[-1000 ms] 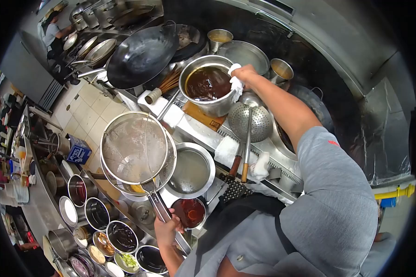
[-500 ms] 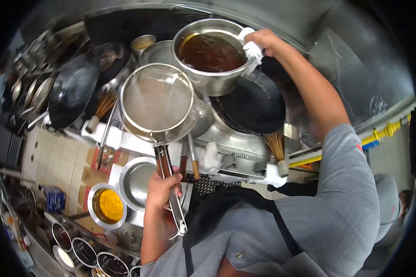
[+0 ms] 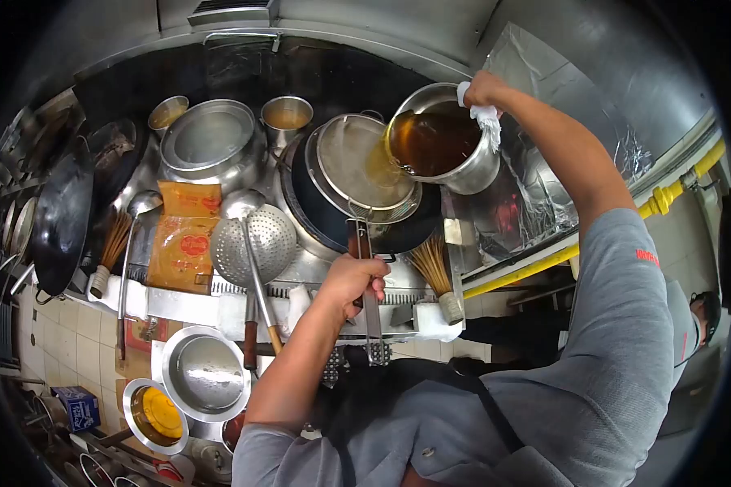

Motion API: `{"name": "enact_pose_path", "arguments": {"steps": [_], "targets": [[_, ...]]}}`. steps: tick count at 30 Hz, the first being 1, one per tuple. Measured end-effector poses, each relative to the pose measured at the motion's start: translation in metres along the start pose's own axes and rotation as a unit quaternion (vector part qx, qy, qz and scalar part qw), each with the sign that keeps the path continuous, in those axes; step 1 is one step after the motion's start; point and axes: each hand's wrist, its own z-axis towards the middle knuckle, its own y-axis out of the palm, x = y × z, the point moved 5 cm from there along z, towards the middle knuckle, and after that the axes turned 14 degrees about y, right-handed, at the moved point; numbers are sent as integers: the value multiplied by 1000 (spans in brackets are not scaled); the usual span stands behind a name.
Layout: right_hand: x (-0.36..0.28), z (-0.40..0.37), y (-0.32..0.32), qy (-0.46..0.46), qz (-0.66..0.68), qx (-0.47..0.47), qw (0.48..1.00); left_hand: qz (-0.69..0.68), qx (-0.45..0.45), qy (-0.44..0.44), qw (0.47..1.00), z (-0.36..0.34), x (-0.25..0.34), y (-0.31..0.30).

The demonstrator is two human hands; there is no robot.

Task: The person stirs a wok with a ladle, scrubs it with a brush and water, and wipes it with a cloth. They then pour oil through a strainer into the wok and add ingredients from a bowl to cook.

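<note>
Clearly the pour is under way but far from finished. The right hand (image 3: 483,88), closed over a white cloth (image 3: 488,122) on the rim, tips the steel pot (image 3: 474,174) above the right end of the stove (image 3: 300,272). Brown liquid (image 3: 432,140) runs over the pot's lowered lip into the strainer (image 3: 364,166).

The left hand (image 3: 353,280) is wrapped tight round the strainer's long handle and holds the mesh over the dark wok (image 3: 309,215). The pot looks well over half full, so I judge most of the pouring is left. Whether the mesh has caught anything cannot be told.

Along the stove's back edge stand a small pot (image 3: 287,114) of yellowish liquid, a second small pot (image 3: 167,114) and a wide covered basin (image 3: 211,140). A perforated ladle (image 3: 253,238) lies toward the front. Below the front edge one steel bowl (image 3: 205,373) shows only its shiny bottom — its neighbour, a smaller bowl (image 3: 156,412), holds something yellow.
</note>
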Motion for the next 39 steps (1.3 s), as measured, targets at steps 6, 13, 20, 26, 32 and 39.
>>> {"name": "enact_pose_path", "arguments": {"steps": [6, 13, 20, 26, 32, 39], "targets": [[16, 19, 21, -9, -158, 52, 986, 22, -31, -31, 999, 40, -35, 17], [14, 45, 53, 0, -204, 86, 975, 113, -32, -51, 992, 53, -43, 35], [-2, 55, 77, -21, -226, 100, 969, 92, -30, -49, 994, 59, -55, 33], [-27, 37, 84, -54, -267, 118, 955, 47, -34, -53, 997, 63, -65, 32], [-39, 34, 75, -80, -285, 148, 943, 28, -51, -49, 997, 57, -60, 35], [-15, 22, 30, -8, -223, 126, 967, 45, -39, -50, 997, 45, -41, 30]]}}
